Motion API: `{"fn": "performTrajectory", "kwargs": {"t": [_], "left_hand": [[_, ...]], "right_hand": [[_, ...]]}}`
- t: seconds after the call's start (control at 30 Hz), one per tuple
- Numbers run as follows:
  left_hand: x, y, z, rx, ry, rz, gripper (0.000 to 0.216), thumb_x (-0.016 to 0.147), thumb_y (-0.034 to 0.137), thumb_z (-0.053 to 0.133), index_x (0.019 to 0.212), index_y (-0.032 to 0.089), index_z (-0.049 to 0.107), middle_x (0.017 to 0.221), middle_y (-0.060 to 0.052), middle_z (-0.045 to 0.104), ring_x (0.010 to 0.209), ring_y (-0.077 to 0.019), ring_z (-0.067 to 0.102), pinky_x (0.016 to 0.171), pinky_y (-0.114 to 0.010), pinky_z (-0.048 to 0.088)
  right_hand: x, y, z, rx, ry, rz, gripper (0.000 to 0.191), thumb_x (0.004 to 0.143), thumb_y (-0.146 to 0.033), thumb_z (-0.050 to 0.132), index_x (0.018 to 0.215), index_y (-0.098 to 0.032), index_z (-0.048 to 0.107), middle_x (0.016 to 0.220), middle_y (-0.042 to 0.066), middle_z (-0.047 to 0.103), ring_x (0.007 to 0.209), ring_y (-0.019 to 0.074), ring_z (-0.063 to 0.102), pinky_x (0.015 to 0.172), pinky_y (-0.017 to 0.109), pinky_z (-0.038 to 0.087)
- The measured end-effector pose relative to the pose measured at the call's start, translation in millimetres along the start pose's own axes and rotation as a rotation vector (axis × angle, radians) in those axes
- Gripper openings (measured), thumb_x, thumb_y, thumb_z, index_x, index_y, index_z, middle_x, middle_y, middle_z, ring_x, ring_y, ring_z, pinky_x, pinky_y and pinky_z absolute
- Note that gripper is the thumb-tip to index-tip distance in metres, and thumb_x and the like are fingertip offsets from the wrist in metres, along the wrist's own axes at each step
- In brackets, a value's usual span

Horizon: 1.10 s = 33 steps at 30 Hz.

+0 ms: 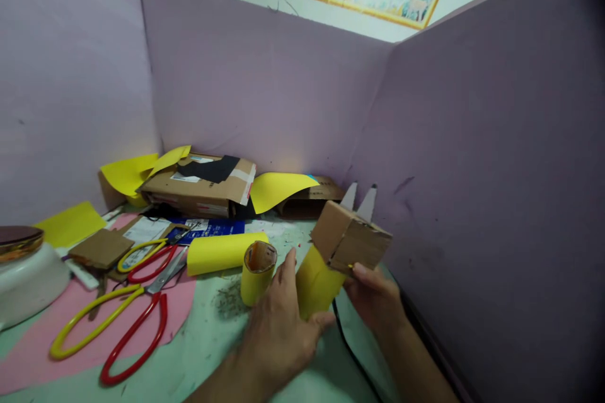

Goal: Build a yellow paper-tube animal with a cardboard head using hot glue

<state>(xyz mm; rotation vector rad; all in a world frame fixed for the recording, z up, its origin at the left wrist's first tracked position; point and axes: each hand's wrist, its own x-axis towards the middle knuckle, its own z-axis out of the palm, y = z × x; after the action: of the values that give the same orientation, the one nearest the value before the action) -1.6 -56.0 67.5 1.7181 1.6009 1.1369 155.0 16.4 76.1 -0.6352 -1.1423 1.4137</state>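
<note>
My right hand pinches the lower edge of a small brown cardboard box. Two pale pointed strips with dark tips stick up from behind it. Below the box is a yellow paper-covered piece; whether the two are joined I cannot tell. My left hand is beside this yellow piece, its fingers stretched out and the thumb apart. Whether it touches the piece is unclear. Just left of those fingers stands a short cardboard tube wrapped in yellow paper, its open end upward.
A yellow roll lies behind the tube. Large scissors with yellow and red handles rest on pink paper, another pair behind. A cardboard carton stands at the back, a white pot left. Purple panels surround the table.
</note>
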Motion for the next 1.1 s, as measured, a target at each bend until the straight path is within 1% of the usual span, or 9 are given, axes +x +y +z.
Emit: {"fn": "performTrajectory", "kwargs": {"t": [0.1,0.17,0.2,0.3,0.43,0.57,0.73,0.97,1.1], "left_hand": [[-10,-10,-26,0.120,0.269,0.246,0.057,0.080,0.027,0.057,0.134,0.021,0.041,0.127,-0.011,0.060,0.114,-0.0267,0.058,0.096,-0.042,0.048],[-6,-21,-48,0.195,0.424,0.276,0.044,0.081,0.023,0.053,0.125,0.022,0.049,0.119,-0.008,0.063,0.110,-0.0243,0.060,0.096,-0.042,0.048],[-2,-27,-58,0.212,0.400,0.231,0.042,0.079,0.023,0.055,0.120,0.021,0.053,0.117,-0.009,0.064,0.109,-0.0254,0.060,0.096,-0.043,0.049],[15,-43,-74,0.169,0.181,0.116,0.050,0.071,0.024,0.060,0.121,0.021,0.053,0.124,-0.010,0.059,0.116,-0.0277,0.056,0.100,-0.048,0.045],[26,-58,-67,0.161,0.046,0.129,0.056,0.068,0.020,0.060,0.124,0.023,0.052,0.137,-0.012,0.049,0.128,-0.0306,0.045,0.107,-0.052,0.036],[28,-65,-55,0.146,0.057,0.146,0.051,0.071,0.018,0.056,0.122,0.020,0.050,0.132,-0.012,0.052,0.125,-0.0280,0.048,0.108,-0.049,0.036],[32,-70,-55,0.182,0.084,0.152,0.042,0.074,0.020,0.055,0.115,0.019,0.049,0.125,-0.013,0.057,0.119,-0.0277,0.053,0.103,-0.051,0.040],[30,-76,-54,0.157,0.107,0.019,0.074,0.078,0.028,0.055,0.143,0.014,0.021,0.148,-0.019,0.036,0.136,-0.0303,0.035,0.112,-0.052,0.026],[26,-77,-52,0.119,0.113,-0.064,0.084,0.076,0.030,0.057,0.146,0.012,0.015,0.148,-0.021,0.035,0.137,-0.0321,0.033,0.112,-0.054,0.024]], "right_hand": [[25,-14,-4,-0.093,-0.066,-0.013,0.040,0.058,-0.036,0.073,0.095,-0.023,0.068,0.087,0.008,0.074,0.081,0.0330,0.068,0.077,0.049,0.053],[39,-12,-6,-0.146,-0.099,-0.016,0.040,0.054,-0.035,0.076,0.091,-0.022,0.068,0.082,0.007,0.074,0.077,0.0317,0.067,0.074,0.047,0.053],[45,-8,-6,-0.154,-0.103,-0.032,0.043,0.052,-0.034,0.078,0.092,-0.022,0.067,0.084,0.007,0.074,0.080,0.0315,0.066,0.075,0.047,0.052],[57,12,-4,-0.154,-0.124,-0.073,0.055,0.050,-0.031,0.080,0.102,-0.023,0.064,0.102,0.006,0.072,0.095,0.0316,0.064,0.083,0.045,0.050],[67,36,3,-0.172,-0.160,-0.046,0.052,0.052,-0.026,0.080,0.101,-0.022,0.064,0.109,0.006,0.070,0.101,0.0308,0.062,0.086,0.044,0.049],[74,42,3,-0.155,-0.153,-0.046,0.059,0.053,-0.023,0.080,0.109,-0.024,0.061,0.110,0.005,0.070,0.105,0.0288,0.061,0.091,0.043,0.047],[78,38,-4,-0.161,-0.158,-0.039,0.062,0.055,-0.024,0.081,0.112,-0.024,0.058,0.114,0.007,0.068,0.108,0.0296,0.060,0.094,0.045,0.045],[71,36,-7,-0.168,-0.240,-0.041,0.066,0.054,-0.029,0.085,0.113,-0.026,0.057,0.122,0.005,0.065,0.115,0.0290,0.057,0.096,0.044,0.045],[69,37,-8,-0.210,-0.218,-0.012,0.069,0.049,-0.036,0.086,0.111,-0.024,0.057,0.118,0.007,0.066,0.112,0.0304,0.058,0.095,0.045,0.045]]}}
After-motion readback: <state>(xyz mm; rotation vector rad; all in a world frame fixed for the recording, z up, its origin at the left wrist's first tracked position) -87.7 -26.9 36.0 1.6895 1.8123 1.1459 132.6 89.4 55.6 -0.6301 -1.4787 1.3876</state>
